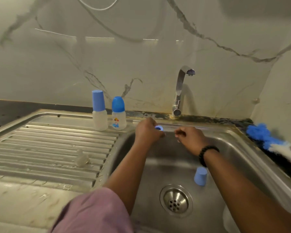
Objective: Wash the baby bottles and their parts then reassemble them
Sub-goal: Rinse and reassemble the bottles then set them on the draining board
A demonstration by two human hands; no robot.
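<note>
Apparently the parts-washing step is in hand: the left hand (148, 131) has its grip clamped on a blue collar ring (159, 127) above the sink (228, 137); the right hand (191, 137) is loosely curled (whether it pinches anything I cannot tell). Next, judging so, the tap (181, 91) needs opening, since no water runs.

Two bare forearms reach out from the bottom edge, the left hand (148, 131) and the right hand (191, 137) both uncovered — no gloves, no rings that can be made out. The left arm wears a loose mauve-pink sleeve (97, 212) that ends short of the forearm. A bracelet of round black beads (206, 154) circles the right wrist — that arm shows no sleeve.
</note>
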